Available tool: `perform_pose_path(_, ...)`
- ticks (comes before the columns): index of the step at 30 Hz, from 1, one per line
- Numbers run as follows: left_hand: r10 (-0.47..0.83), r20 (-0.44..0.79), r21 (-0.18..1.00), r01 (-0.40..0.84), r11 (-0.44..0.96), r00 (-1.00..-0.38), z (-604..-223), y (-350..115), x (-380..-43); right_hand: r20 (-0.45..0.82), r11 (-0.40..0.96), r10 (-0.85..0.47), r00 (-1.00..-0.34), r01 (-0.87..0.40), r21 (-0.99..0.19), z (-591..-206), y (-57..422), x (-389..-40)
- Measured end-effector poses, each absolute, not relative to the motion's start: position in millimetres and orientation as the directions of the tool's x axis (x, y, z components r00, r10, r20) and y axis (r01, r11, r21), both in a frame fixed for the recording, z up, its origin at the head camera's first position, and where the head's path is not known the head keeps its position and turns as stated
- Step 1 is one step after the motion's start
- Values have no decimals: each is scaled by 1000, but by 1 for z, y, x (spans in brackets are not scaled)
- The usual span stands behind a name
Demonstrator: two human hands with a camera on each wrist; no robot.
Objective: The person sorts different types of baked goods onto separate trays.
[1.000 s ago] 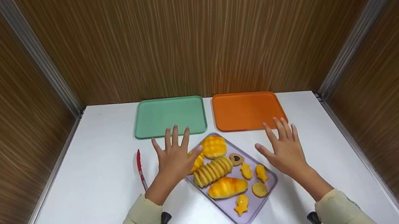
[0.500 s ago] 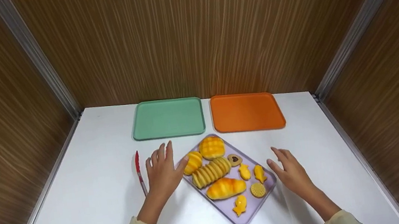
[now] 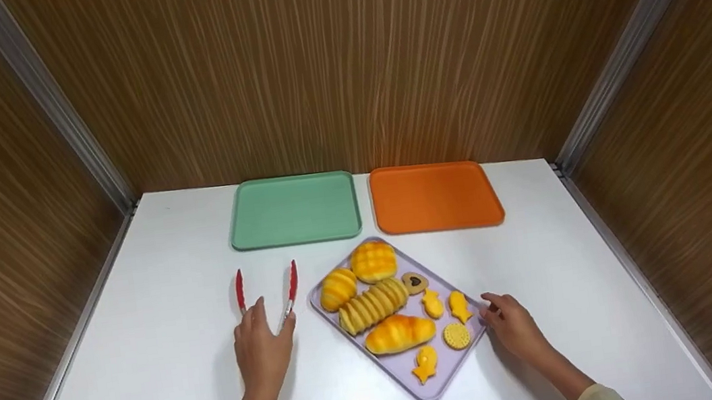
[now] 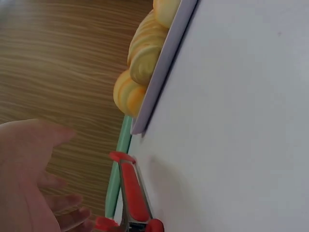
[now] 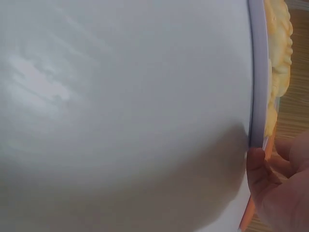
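Observation:
Over the handle end of red-tipped tongs point(image 3: 292, 281) hovers my left hand point(image 3: 262, 351), fingers spread. The left wrist view shows a gap between that hand and the tongs point(image 4: 134, 193), whose two arms stand apart. My right hand point(image 3: 513, 327) is at the right corner of the lilac tray point(image 3: 394, 373), its fingers slightly bent. In the right wrist view its thumb point(image 5: 256, 157) touches the tray's corner. On the tray lie several breads, such as a ridged roll point(image 3: 374, 306), plus a heart cookie point(image 3: 415, 282), a round biscuit point(image 3: 456, 336) and fish-shaped pieces point(image 3: 433, 304).
A green tray point(image 3: 293, 210) and an orange tray point(image 3: 436, 197) lie side by side at the back of the white table point(image 3: 145, 362). Wood-patterned walls point(image 3: 339, 66) enclose the back and both sides.
My left hand has moved from beside the breads left and nearer to me, down over the tongs. My right hand has lowered to the lilac tray's corner. The trays stay in place.

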State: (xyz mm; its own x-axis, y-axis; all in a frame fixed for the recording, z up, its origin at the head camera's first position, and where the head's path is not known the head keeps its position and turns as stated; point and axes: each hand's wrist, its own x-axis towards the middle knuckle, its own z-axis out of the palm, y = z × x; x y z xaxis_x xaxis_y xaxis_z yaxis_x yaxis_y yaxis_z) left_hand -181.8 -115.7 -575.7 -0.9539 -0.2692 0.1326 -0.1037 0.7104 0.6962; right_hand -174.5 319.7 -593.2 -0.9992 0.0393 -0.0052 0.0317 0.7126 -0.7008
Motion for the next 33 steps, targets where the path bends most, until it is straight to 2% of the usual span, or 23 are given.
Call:
perform_pose_path(9,-352,137,735,-143,663,-926,-593,-125,-167,-57,697,64,-996,85,-712,-600,322,-178)
perform_pose_path(22,-377,73,793,-176,583,-923,-606,-124,-164,-82,655,105,-991,130,-744,-607,322,-182)
perform_pose_path(33,-409,114,748,-193,635,-905,-617,-121,-172,-97,667,124,-988,155,-729,-607,320,-182)
